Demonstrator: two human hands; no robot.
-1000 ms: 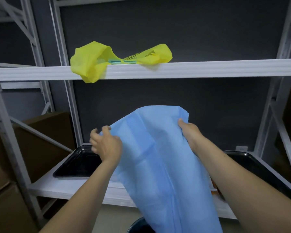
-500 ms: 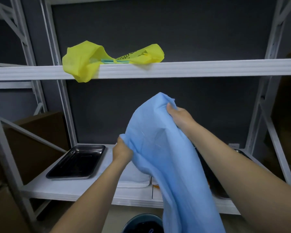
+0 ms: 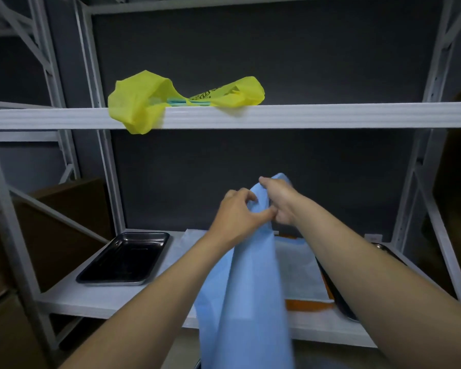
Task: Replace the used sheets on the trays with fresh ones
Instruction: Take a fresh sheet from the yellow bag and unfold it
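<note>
Head-cam view, person facing a white metal rack. Both hands meet at centre, above the lower shelf. The left hand and right hand touch each other, both clamped on the bunched top of a light blue sheet. Left fingers curl round the fabric w/ the thumb pressed across it. The right hand grips slightly higher, and a peak of sheet pokes out above its knuckles. The rest hangs down btwn the forearms, past the shelf's front edge and out of frame.

A bare steel tray sits at shelf left. A white sheet lies centre-right, behind the blue one. A 2nd tray is mostly hidden by the right forearm. A yellow plastic bag droops over the upper shelf.
</note>
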